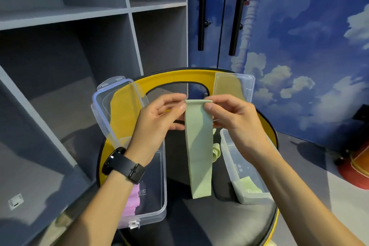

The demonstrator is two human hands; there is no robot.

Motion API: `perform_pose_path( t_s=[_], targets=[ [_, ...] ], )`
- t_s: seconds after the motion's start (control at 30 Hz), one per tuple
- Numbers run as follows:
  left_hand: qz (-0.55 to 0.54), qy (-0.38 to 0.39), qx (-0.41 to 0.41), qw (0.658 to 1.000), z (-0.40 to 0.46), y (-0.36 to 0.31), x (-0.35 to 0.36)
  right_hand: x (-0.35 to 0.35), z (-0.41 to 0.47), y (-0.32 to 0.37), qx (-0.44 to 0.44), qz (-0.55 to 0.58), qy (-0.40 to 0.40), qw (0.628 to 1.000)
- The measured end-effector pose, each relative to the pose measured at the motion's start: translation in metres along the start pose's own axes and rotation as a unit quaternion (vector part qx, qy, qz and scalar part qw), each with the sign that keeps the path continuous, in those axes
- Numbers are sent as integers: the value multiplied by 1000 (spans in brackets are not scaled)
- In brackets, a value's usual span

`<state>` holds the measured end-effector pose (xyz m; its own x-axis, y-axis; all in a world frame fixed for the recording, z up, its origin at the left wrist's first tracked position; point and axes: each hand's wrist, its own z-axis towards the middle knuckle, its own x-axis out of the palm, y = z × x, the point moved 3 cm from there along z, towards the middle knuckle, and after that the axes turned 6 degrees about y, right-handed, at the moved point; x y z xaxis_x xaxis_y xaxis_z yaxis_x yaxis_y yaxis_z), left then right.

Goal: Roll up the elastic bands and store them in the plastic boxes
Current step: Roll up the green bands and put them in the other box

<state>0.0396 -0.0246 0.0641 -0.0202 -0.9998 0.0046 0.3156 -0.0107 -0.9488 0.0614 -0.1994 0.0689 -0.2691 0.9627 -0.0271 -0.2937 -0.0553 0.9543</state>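
Note:
A flat pale green elastic band (198, 150) hangs straight down above the black seat. My left hand (157, 124) pinches its top left corner and my right hand (231, 118) pinches its top right corner, where the top edge is folded over. A clear plastic box (157, 205) stands at the left with its lid up, and pink bands (131, 201) lie inside. At the right, a second clear box (233, 170) holds green bands (249, 185), with its lid (233, 86) open behind. A rolled green band (216, 151) lies on the seat between band and right box.
The boxes sit on a round black chair seat (199, 217) with a yellow backrest (179, 78). Grey shelving (65, 50) stands at the left, and a blue sky-patterned wall (309, 56) is at the right. A red and orange object (357, 168) rests on the floor at the far right.

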Motion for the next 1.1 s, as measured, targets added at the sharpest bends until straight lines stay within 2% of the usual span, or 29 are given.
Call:
perform_pose_path(
  t_s=[0.4, 0.87, 1.1],
  targets=[
    [-10, 9, -6, 1000, 14, 25, -4, 5, 16, -17, 18, 6, 18, 1000],
    [48, -5, 3, 999, 15, 28, 2, 3, 13, -24, 30, 56, 20, 998],
    [56, 0, -1, 998, 17, 30, 4, -1, 14, -26, 17, 45, 16, 999]
  ],
)
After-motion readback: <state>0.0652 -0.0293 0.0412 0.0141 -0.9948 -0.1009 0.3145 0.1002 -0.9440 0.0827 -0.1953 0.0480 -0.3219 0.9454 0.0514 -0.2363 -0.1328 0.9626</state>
